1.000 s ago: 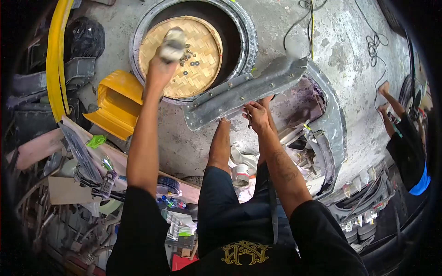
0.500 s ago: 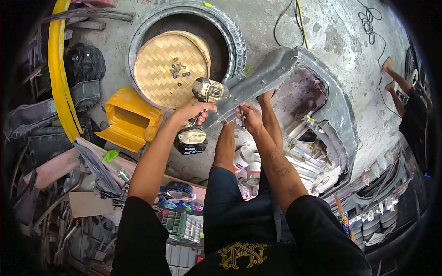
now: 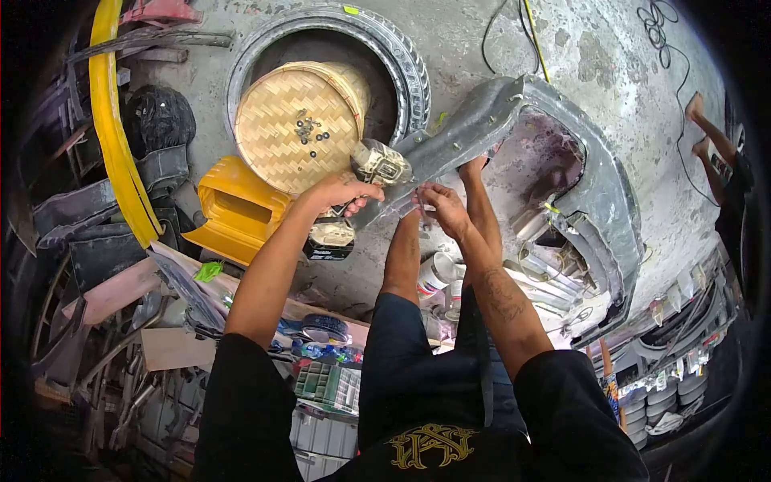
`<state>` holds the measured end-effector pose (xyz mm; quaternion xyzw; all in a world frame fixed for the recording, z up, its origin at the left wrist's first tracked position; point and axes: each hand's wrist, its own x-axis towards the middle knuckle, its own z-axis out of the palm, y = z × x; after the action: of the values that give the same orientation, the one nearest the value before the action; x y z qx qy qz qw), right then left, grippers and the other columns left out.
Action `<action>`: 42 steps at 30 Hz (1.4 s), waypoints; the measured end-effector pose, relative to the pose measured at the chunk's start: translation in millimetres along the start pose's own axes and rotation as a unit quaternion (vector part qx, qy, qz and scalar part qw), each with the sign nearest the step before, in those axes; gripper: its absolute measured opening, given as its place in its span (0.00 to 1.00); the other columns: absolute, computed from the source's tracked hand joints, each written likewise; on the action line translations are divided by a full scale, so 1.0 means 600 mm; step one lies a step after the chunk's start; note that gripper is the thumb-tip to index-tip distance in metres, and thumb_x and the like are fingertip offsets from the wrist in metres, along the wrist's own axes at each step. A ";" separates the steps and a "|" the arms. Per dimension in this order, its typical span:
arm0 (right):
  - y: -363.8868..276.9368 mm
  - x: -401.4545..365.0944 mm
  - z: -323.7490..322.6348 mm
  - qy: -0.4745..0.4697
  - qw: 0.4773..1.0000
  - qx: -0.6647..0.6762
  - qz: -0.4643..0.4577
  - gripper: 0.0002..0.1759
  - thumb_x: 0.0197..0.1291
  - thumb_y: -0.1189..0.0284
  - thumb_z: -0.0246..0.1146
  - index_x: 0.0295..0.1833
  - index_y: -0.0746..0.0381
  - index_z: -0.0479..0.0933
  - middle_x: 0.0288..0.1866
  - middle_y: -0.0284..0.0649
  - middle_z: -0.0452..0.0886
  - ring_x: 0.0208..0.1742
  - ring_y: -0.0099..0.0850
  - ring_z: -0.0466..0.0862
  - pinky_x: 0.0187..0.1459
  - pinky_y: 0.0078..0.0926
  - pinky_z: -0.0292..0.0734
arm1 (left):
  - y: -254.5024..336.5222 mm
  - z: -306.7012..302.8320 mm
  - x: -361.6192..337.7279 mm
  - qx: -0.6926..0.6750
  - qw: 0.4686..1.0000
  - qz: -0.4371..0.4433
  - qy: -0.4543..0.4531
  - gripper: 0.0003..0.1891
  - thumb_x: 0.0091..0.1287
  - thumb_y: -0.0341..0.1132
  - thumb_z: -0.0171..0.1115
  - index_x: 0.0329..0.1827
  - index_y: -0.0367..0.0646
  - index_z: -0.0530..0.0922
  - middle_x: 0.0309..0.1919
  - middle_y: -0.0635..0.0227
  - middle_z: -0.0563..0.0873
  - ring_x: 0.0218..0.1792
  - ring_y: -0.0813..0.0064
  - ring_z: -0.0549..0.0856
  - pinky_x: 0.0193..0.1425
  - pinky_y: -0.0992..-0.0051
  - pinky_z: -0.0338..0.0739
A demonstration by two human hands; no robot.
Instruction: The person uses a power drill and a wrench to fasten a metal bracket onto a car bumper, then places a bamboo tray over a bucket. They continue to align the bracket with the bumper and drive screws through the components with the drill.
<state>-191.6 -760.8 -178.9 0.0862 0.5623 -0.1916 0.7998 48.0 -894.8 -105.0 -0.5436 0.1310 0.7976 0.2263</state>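
Note:
My left hand (image 3: 341, 193) is wrapped round the handle of a cordless impact driver (image 3: 382, 165), a worn cream-coloured one with a black battery below. The driver's nose points right, over the near end of a long grey curved panel (image 3: 474, 120) with small fasteners along it. At the panel's lower edge my right hand (image 3: 446, 210) is closed, pinching a thin metal tool (image 3: 422, 202) whose kind I cannot make out. A woven bamboo basket (image 3: 269, 104) lies beyond my left hand, with several small dark nuts and washers (image 3: 307, 130) on its flat top.
A tyre (image 3: 411, 72) surrounds the basket on the concrete floor. A yellow moulded part (image 3: 229, 241) lies left of the driver. White tubs (image 3: 436, 271) stand by my legs. Scrap parts crowd the left, cables (image 3: 662, 32) lie far right, and another person's legs (image 3: 715, 145) show at right.
The view has shifted slightly. The driver is tilted a little differently and its nose is nearer the panel. Both hands keep their grips.

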 end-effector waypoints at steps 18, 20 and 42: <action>-0.030 -0.019 0.026 0.081 0.996 -0.031 0.009 0.29 0.65 0.48 0.66 0.47 0.67 0.82 0.33 0.37 0.84 0.30 0.25 0.84 0.26 0.22 0.79 | -0.008 0.004 -0.009 0.006 0.999 0.041 0.033 0.10 0.66 0.41 0.69 0.40 0.44 0.83 0.16 0.78 0.71 0.16 0.84 0.69 0.21 0.78 0.64; -0.017 -0.008 0.023 0.088 0.995 -0.045 0.002 0.30 0.65 0.46 0.66 0.45 0.67 0.83 0.30 0.38 0.83 0.27 0.25 0.83 0.24 0.22 0.77 | 0.000 0.007 -0.003 0.007 1.000 0.005 0.019 0.11 0.67 0.41 0.68 0.43 0.43 0.84 0.17 0.78 0.71 0.16 0.84 0.69 0.21 0.78 0.64; -0.044 0.027 0.032 0.162 0.951 -0.262 -0.028 0.35 0.60 0.45 0.68 0.29 0.74 0.82 0.22 0.46 0.82 0.17 0.33 0.81 0.18 0.32 0.73 | -0.032 -0.029 0.041 0.040 0.999 0.027 -0.020 0.09 0.67 0.38 0.65 0.34 0.48 0.73 0.17 0.80 0.68 0.17 0.84 0.67 0.21 0.78 0.62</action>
<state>-180.8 -794.9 -185.4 -0.1129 0.7168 -0.0433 0.6867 64.3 -880.6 -133.7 -0.5146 0.1726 0.8081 0.2289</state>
